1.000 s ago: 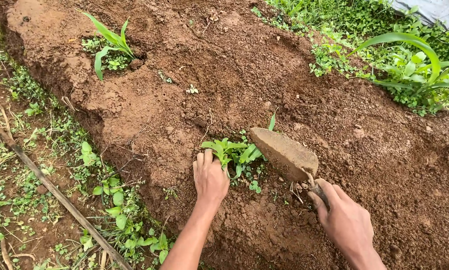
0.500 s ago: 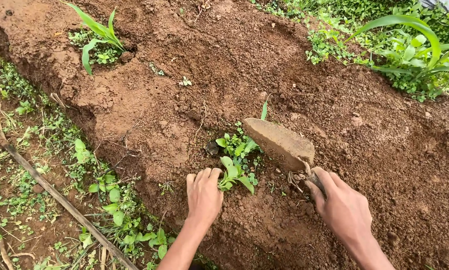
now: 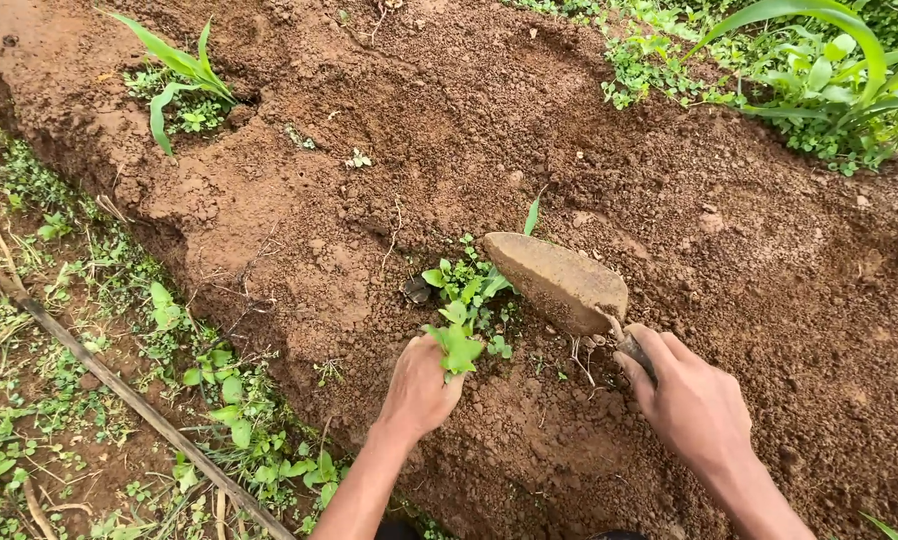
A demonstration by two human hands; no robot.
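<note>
An outdoor vegetable plot or farm field, not an indoor space. A raised bed [image 3: 369, 120] of loose reddish-brown soil runs across the view, with a young maize-like seedling [image 3: 179, 75] growing on it, small weeds [image 3: 464, 300] at its centre, and a furrow [image 3: 59, 380] of low green weeds along its left side, crossed by a thin dark stick or pipe [image 3: 129, 400]. Broad-leaved plants [image 3: 819, 70] border the bed at upper right, and a soil-caked hand hoe [image 3: 559, 280] rests on the earth.

Open bare soil [image 3: 529, 130] toward twelve o'clock; blocked by trowel blade [image 3: 559, 282] at one, weed clump [image 3: 464, 300] at eleven.
</note>
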